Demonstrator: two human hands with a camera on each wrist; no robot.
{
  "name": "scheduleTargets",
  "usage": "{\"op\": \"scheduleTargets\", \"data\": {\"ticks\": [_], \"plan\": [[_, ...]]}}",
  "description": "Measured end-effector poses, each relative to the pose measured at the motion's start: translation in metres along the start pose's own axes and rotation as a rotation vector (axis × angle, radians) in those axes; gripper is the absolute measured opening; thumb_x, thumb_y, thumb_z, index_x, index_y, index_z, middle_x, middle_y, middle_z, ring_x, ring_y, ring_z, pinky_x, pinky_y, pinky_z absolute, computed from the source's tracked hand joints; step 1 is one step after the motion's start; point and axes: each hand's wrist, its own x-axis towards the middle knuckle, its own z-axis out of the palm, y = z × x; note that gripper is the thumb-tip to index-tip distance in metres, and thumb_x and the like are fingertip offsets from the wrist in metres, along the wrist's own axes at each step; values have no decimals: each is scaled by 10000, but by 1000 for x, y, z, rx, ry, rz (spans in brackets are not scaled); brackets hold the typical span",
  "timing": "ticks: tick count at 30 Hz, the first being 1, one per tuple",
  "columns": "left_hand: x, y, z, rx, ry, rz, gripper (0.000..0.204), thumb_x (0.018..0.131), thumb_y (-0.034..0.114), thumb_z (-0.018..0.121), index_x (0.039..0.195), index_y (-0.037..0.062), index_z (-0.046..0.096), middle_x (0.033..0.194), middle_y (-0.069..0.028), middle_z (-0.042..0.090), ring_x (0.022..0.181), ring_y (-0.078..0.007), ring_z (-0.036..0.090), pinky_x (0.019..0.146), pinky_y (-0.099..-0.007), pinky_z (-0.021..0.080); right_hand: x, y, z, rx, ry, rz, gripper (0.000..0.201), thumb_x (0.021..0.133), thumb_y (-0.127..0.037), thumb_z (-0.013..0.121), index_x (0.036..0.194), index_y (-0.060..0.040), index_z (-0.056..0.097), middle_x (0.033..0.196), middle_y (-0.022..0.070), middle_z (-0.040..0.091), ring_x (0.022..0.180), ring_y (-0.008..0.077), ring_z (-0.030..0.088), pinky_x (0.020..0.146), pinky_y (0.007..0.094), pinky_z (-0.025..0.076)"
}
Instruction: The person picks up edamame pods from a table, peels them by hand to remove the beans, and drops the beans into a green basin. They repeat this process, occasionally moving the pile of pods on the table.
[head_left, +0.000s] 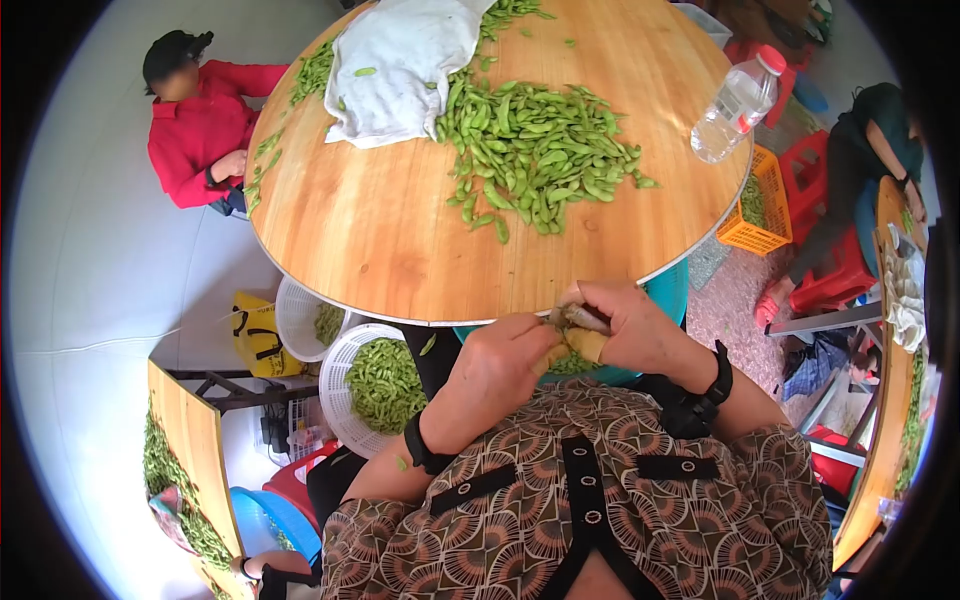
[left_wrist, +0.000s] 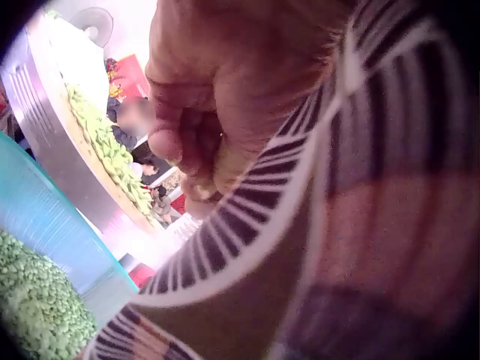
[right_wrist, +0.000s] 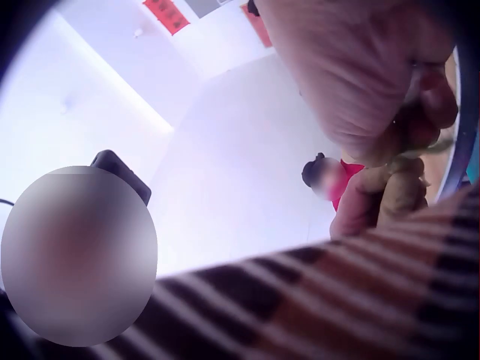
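Both hands meet just below the near edge of the table (head_left: 400,250), over a teal basin (head_left: 665,290) of shelled beans. The left hand (head_left: 495,370) and right hand (head_left: 635,330) together pinch one pod (head_left: 580,318), fingers curled round it; taped fingertips (head_left: 585,345) show beneath. The pod lies between the hands, its long axis running roughly left to right, nearer the right hand's thumb side. The pile of pods (head_left: 535,150) lies well ahead across the table, beside a white cloth (head_left: 400,65) and a bottle (head_left: 735,105). A white basket (head_left: 345,375) of pods stands to the left.
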Motion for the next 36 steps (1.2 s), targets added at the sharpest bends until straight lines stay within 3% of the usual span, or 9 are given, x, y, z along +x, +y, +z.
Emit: {"op": "scheduleTargets", "data": {"ticks": [7,9,15,22,24,25,28,29,36], "plan": [[-55,-13,-76,448,-293,-447,137,803,173,692,830,45,652,748,-112,589,684,-310,597,602,-394,482,-10,35,-6,-137,-107,-163,135,808,-113,610,899,-27,558,645,64,479,593,193,556,526,304,417],[-51,-19,-82,593,-289,-503,147,802,178,690,827,42,641,774,-124,586,698,-306,597,605,-395,487,-15,34,-11,118,-153,173,129,862,-128,583,945,-34,553,652,40,499,529,146,504,484,284,391],[49,-75,-32,441,-7,47,166,790,73,622,953,42,641,991,-128,607,916,-341,583,803,-389,489,0,11,-15,341,-164,336,157,956,-161,491,1029,-44,565,673,1,513,474,69,454,449,240,361],[79,-96,-20,527,-113,110,163,827,53,602,985,68,643,968,-124,627,884,-351,593,760,-387,495,-1,19,-12,531,-59,291,189,971,-190,477,1074,-52,554,720,3,540,479,68,456,434,221,347],[67,-62,-18,150,-35,-124,148,867,61,594,1007,57,642,912,-137,639,784,-347,606,705,-377,496,0,15,-9,508,30,264,193,980,-187,461,1087,-53,550,755,13,566,487,66,482,426,216,358],[62,-56,-13,-66,11,-68,185,908,60,568,1077,40,640,848,-96,652,669,-242,598,653,-320,485,2,14,-7,513,34,270,193,980,-187,461,1087,-53,550,755,13,566,487,66,482,426,216,358],[46,-31,-5,-374,-28,-308,249,908,4,545,1146,20,617,937,-113,672,786,-200,635,719,-285,500,7,13,-5,595,54,217,207,987,-176,443,1132,-52,522,765,22,582,500,67,512,423,205,367],[42,-33,2,-412,11,-204,284,919,-5,532,1192,22,603,943,-87,668,786,-105,583,723,-249,486,8,12,-4,620,41,197,215,989,-164,431,1163,-58,500,771,27,589,506,74,515,427,207,361],[37,-28,11,-465,81,-266,288,905,-19,538,1186,2,600,975,-108,666,789,-126,607,724,-244,491,5,13,-1,774,18,176,232,994,-165,430,1193,-51,466,768,35,586,500,70,513,417,192,353]]}}
